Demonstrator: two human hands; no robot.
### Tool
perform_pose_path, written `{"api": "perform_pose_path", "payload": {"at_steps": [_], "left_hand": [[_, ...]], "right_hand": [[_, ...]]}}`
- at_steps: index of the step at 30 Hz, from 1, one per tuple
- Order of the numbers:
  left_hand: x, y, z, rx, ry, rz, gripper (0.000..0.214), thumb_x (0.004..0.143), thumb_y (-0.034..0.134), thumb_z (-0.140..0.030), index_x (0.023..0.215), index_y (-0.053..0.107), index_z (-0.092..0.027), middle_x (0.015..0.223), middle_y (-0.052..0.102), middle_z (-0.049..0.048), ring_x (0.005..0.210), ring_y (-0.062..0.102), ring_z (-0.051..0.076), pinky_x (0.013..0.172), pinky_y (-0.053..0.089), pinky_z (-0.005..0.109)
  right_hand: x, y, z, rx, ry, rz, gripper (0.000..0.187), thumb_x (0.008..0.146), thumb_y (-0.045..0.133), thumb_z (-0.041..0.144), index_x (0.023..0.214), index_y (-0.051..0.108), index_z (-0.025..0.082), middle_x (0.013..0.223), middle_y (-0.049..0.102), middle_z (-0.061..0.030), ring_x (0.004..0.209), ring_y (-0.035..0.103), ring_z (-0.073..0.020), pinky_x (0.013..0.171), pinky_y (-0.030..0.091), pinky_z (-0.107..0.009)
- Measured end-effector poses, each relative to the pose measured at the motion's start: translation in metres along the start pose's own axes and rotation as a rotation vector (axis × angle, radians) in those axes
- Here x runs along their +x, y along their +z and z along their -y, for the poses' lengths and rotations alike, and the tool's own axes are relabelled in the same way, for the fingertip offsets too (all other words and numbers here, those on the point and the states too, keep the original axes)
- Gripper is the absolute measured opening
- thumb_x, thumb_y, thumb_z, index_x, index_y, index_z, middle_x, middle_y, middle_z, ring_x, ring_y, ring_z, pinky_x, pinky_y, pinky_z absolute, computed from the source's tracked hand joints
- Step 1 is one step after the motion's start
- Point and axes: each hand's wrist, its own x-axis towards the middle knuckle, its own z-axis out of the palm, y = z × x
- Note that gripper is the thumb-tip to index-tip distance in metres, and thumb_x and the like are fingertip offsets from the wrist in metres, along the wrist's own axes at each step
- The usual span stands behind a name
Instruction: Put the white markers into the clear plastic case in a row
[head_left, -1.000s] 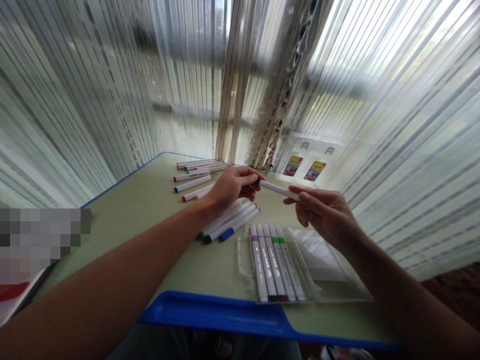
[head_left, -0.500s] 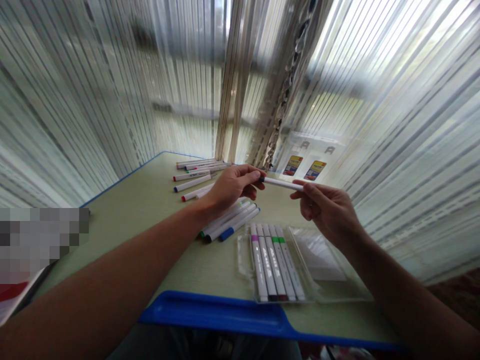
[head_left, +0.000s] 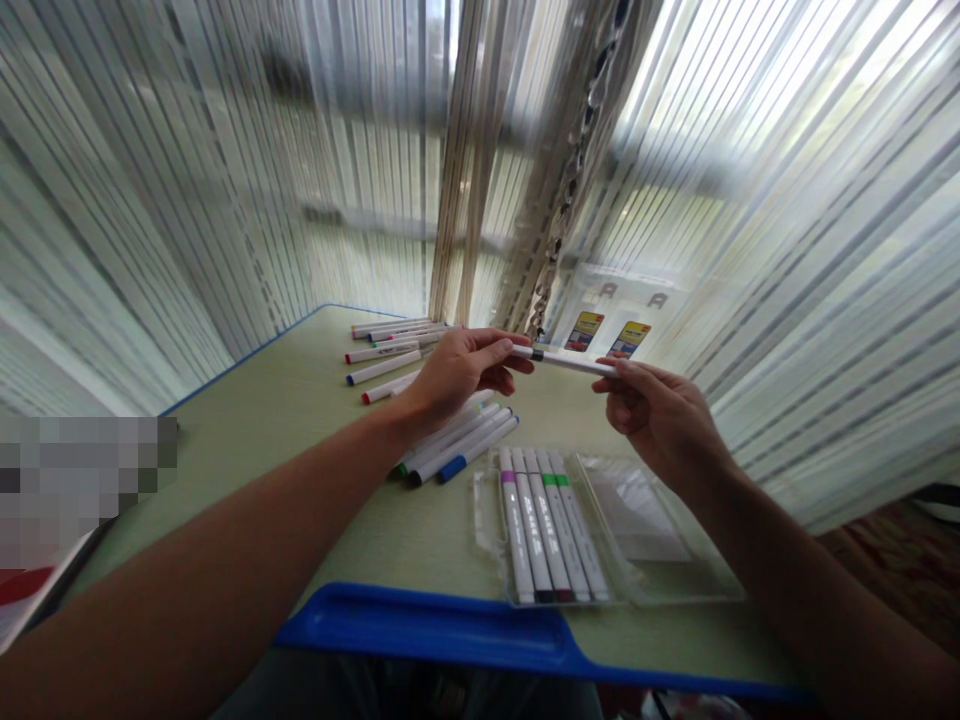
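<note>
A white marker (head_left: 574,363) with a black band is held up over the table between my two hands. My left hand (head_left: 480,365) pinches its left end, with a short white length showing between the fingertips and the band. Thumb and fingers of my right hand (head_left: 652,400) grip the right end, the other fingers curled under. Below them lies an open clear plastic case (head_left: 491,545) with several white markers (head_left: 551,530) side by side, some banded purple or green. Loose markers (head_left: 480,445) with blue, black and green ends lie beneath my left wrist.
More loose markers (head_left: 386,370) are spread at the back left of the pale green table (head_left: 247,440). A blue tray edge (head_left: 435,625) runs along the front. A clear package with labels (head_left: 589,330) stands at the back, before striped curtains (head_left: 375,200).
My right hand has shifted slightly right with the marker. The black band now sits farther right of my left fingertips, with a white section exposed between them.
</note>
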Motion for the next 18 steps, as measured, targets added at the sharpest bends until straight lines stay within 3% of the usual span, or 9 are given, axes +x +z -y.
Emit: {"api": "perform_pose_path", "payload": {"at_steps": [10, 18], "left_hand": [[-0.0008, -0.0011, 0.0012, 0.022, 0.021, 0.049, 0.020, 0.094, 0.056, -0.015, 0.106, 0.070, -0.007, 0.086, 0.076, 0.0113, 0.057, 0.063, 0.009, 0.061, 0.053, 0.025], [0.0024, 0.0002, 0.0045, 0.104, 0.039, 0.014, 0.016, 0.091, 0.061, -0.014, 0.101, 0.071, -0.005, 0.081, 0.075, 0.0092, 0.054, 0.061, 0.008, 0.057, 0.053, 0.024]], "right_hand": [[0.0025, -0.0005, -0.0003, 0.026, 0.049, -0.049, 0.018, 0.072, 0.080, 0.028, 0.082, 0.076, 0.014, 0.065, 0.071, -0.0047, 0.040, 0.047, -0.0055, 0.035, 0.033, -0.018], [-0.0014, 0.0020, -0.0025, -0.059, -0.028, 0.001, 0.023, 0.069, 0.086, 0.035, 0.078, 0.076, 0.016, 0.063, 0.070, -0.0036, 0.039, 0.047, -0.0056, 0.034, 0.035, -0.019]]}}
